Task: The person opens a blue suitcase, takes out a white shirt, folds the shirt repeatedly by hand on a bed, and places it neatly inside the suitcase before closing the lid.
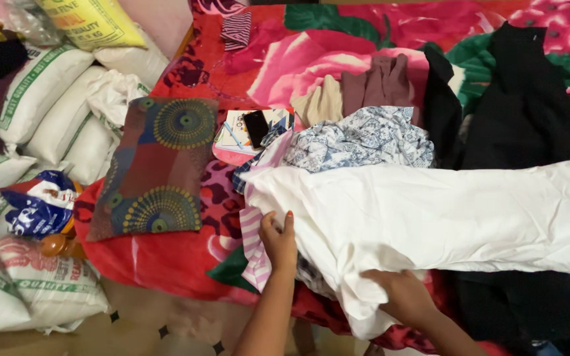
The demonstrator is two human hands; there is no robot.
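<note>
Head view, left grip: the left hand [280,242] is pinched shut on the near left edge of the white cloth [430,211], fingers curled over the fold.
Head view, right grip: the right hand [407,296] is laid on the white cloth's lower hem; whether it's actually clamped or just pressed flat can't be told, the fingers are tucked under the fabric.
White cloth: spread lengthwise across the bed [173,260], stretched out well to the right of both grips.
Just under the left grip: a pink striped garment [253,244] is poking out from beneath the cloth.
Beyond the grips: a blue-and-white patterned garment [364,138] is bunched right above the cloth, with a black phone [256,128] near it.
Left of the left grip: a patterned pillow [156,168] is lying flat, with white sacks [41,92] stacked further left off the bed.
</note>
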